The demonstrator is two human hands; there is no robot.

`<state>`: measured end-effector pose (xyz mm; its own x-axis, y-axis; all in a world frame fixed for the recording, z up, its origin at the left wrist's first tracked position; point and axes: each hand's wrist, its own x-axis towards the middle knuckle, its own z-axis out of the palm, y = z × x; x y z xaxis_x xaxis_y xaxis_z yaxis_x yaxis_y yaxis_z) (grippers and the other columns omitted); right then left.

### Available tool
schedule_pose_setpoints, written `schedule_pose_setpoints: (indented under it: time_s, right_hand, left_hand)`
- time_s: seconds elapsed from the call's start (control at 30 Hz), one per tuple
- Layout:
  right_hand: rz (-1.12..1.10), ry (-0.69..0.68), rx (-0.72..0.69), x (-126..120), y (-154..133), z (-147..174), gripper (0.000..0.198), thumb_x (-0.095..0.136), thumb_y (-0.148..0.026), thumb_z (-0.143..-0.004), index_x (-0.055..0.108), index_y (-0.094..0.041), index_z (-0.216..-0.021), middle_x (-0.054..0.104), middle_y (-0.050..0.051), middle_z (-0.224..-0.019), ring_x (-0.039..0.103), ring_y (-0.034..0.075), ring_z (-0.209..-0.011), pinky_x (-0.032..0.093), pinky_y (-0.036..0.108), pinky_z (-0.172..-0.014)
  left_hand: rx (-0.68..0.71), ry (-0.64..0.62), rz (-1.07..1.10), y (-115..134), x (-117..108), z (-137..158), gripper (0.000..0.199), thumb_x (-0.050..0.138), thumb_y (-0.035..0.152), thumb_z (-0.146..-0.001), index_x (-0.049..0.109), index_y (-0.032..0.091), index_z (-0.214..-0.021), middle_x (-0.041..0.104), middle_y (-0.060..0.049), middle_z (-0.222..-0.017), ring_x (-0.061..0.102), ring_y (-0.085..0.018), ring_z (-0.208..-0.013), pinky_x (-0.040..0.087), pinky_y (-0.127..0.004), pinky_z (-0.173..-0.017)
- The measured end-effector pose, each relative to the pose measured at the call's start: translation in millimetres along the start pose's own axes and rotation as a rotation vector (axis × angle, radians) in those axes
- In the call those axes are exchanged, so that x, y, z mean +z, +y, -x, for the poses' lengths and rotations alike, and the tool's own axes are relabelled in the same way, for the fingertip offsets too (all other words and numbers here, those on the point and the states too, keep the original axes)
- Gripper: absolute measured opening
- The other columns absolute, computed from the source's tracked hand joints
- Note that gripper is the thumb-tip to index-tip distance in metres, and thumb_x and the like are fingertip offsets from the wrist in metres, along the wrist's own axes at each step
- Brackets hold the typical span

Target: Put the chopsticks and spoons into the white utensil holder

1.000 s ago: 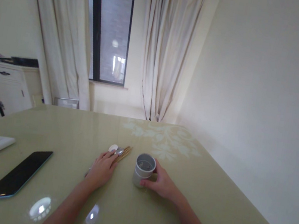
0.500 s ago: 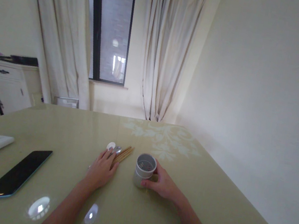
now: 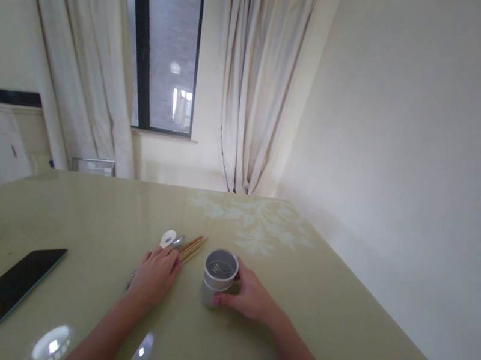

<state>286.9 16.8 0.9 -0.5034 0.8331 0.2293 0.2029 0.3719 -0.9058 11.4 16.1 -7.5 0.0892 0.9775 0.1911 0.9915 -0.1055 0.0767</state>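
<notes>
On the counter (image 3: 315,313), the right hand (image 3: 253,296) curls round the side of the upright cup (image 3: 211,286); the left hand (image 3: 155,274) covers part of the chopsticks (image 3: 194,248) and spoons (image 3: 168,237), its grip impossible to tell; the cup looks stiff, light and slick, best held round its wall; the chopsticks may roll.
</notes>
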Motion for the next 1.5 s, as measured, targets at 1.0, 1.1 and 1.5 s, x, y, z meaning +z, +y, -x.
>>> schedule_pose_setpoints:
  time_s: [1.0,1.1,1.5]
  right_hand:
    - [-0.375,0.882,-0.271,-18,-48,-3,0.034,0.061,-0.058,-0.102,0.064,-0.025,-0.104,0.080,0.008,-0.097,0.073,0.023,-0.083,0.055,0.036,-0.080]
    - [-0.310,0.855,-0.246,-23,-44,-6,0.037,0.064,-0.060,-0.100,0.064,-0.024,-0.104,0.080,0.008,-0.092,0.072,0.023,-0.079,0.056,0.036,-0.077]
    - [0.051,0.554,-0.130,20,-29,-11,0.033,0.069,-0.054,-0.098,0.085,-0.025,-0.098,0.075,0.010,-0.099,0.068,0.027,-0.095,0.054,0.038,-0.082]
  left_hand:
    - [0.117,0.607,0.536,19,-9,7,0.032,0.036,0.032,-0.110,0.064,0.021,-0.119,0.075,-0.010,-0.108,0.072,-0.023,-0.102,0.060,-0.039,-0.092]
    - [0.029,0.342,0.350,5,8,-6,0.028,0.040,0.026,-0.106,0.068,0.020,-0.109,0.075,-0.012,-0.113,0.070,-0.028,-0.108,0.055,-0.045,-0.098]
    - [-0.015,0.079,0.131,0,13,-4,0.020,0.050,0.027,-0.099,0.069,0.023,-0.096,0.077,-0.009,-0.104,0.072,-0.027,-0.103,0.051,-0.041,-0.095]
